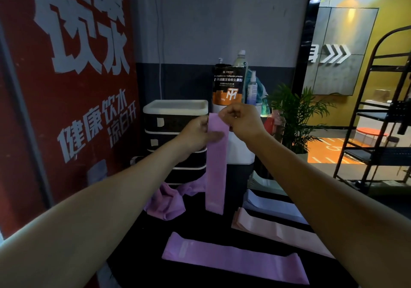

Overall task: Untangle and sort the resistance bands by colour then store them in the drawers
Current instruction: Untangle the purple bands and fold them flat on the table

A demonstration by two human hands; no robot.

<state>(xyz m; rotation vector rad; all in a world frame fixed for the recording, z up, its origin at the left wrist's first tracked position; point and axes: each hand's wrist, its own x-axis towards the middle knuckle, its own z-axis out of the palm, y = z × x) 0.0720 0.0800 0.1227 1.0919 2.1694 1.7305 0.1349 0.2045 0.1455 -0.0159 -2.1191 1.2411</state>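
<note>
A purple resistance band hangs straight down above the black table. My right hand pinches its top end, and my left hand pinches it just below, thumb across the front. A second purple band lies flat at the near edge. A crumpled heap of purple bands sits at the back left. On the right lie a pale pink band and, behind it, a pale lilac band. The black drawer unit with a white top stands behind, all drawers closed.
A white bin carries a black and orange powder pouch, bottles and a spray bottle. A red wall with white lettering stands on the left. A potted plant and a metal rack are on the right.
</note>
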